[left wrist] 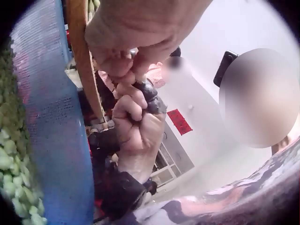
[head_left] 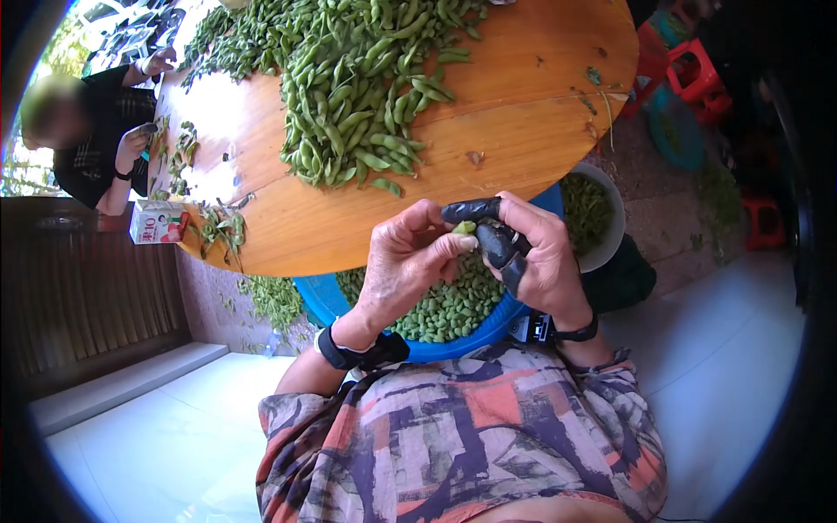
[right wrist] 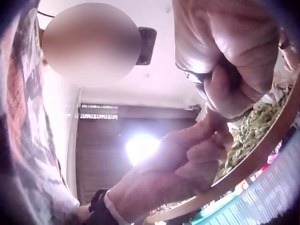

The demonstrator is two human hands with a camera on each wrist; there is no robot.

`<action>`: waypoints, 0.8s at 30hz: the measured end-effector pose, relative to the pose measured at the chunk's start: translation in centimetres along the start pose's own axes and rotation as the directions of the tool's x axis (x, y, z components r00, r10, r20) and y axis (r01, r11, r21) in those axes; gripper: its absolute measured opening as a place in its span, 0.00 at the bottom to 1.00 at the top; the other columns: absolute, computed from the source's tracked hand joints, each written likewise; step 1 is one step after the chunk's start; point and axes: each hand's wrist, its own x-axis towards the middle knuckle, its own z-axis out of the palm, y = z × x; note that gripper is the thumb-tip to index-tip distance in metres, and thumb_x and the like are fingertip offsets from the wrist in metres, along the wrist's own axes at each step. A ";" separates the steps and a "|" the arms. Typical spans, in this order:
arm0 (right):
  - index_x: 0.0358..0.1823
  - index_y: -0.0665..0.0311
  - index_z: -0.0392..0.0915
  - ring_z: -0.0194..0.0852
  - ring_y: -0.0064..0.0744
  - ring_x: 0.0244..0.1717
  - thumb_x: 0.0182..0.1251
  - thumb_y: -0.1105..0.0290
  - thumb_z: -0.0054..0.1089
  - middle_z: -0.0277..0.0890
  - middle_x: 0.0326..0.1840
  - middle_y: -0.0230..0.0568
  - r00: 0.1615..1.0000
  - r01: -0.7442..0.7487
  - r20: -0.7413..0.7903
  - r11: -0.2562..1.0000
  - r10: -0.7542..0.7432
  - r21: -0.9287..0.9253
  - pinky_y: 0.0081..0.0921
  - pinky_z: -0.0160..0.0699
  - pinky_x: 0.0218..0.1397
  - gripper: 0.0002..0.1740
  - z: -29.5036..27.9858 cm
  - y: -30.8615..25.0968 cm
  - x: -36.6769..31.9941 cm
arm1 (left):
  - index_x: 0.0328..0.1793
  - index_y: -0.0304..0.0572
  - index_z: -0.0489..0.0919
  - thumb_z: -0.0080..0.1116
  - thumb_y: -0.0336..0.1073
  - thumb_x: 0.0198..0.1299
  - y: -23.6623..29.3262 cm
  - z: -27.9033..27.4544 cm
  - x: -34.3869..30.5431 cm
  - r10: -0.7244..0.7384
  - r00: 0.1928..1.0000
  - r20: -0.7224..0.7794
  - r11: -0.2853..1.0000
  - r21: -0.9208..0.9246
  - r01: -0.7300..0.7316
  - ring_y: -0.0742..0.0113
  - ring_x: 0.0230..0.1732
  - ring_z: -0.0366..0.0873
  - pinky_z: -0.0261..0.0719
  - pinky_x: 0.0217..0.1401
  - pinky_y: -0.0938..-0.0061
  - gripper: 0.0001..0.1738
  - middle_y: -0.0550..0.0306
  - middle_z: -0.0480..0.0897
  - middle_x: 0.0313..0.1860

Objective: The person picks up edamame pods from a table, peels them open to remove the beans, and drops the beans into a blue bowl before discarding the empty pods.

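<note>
In the head view the left hand (head_left: pixel 403 261) pinches a green pod (head_left: pixel 465 228) between thumb and fingers, over a blue basin (head_left: pixel 432 350) of shelled green beans (head_left: pixel 449 309). The right hand (head_left: pixel 540 253), its thumb and a finger wrapped in black, meets the pod from the other side with bent fingers. Both hands touch or nearly touch at the pod. In the left wrist view the left hand (left wrist: pixel 145 28) hangs above the curled right hand (left wrist: pixel 138 126). The right wrist view shows the right hand (right wrist: pixel 229 51) meeting the left hand (right wrist: pixel 173 164); the pod is hidden there.
A wooden table (head_left: pixel 506 113) with a large heap of pods (head_left: pixel 349 96) lies beyond the hands. A carton (head_left: pixel 159 223) stands at its left edge, near another person (head_left: pixel 96 131). Right of the basin are a pale bowl (head_left: pixel 615 218) and red stools (head_left: pixel 695 74).
</note>
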 end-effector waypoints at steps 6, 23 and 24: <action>0.45 0.70 0.78 0.75 0.51 0.35 0.52 0.82 0.54 0.71 0.33 0.50 0.998 0.009 -0.056 1.000 -0.010 -0.021 0.30 0.73 0.38 0.16 0.7 0.1 -0.1 | 0.36 0.35 0.78 0.60 0.29 0.67 -0.1 -0.8 -0.1 0.033 0.999 0.022 0.968 0.248 -0.038 0.82 0.21 0.72 0.68 0.21 0.84 0.06 0.65 0.77 0.20; 0.46 0.75 0.73 0.71 0.50 0.34 0.42 0.87 0.61 0.63 0.38 0.52 0.905 0.370 -0.031 0.822 -0.424 -0.433 0.38 0.76 0.35 0.23 3.6 1.3 -2.0 | 0.56 0.37 0.74 0.52 0.27 0.68 -1.4 -2.2 -0.7 0.031 0.973 0.231 0.952 -0.304 0.041 0.71 0.35 0.79 0.76 0.35 0.77 0.11 0.56 0.81 0.44; 0.46 0.75 0.73 0.71 0.50 0.34 0.42 0.87 0.61 0.63 0.38 0.52 0.905 0.372 -0.027 0.821 -0.424 -0.432 0.38 0.76 0.35 0.23 3.7 1.3 -2.0 | 0.56 0.37 0.74 0.52 0.27 0.68 -1.6 -2.1 -0.9 0.033 0.973 0.227 0.951 -0.307 0.040 0.71 0.35 0.79 0.76 0.35 0.77 0.11 0.56 0.81 0.44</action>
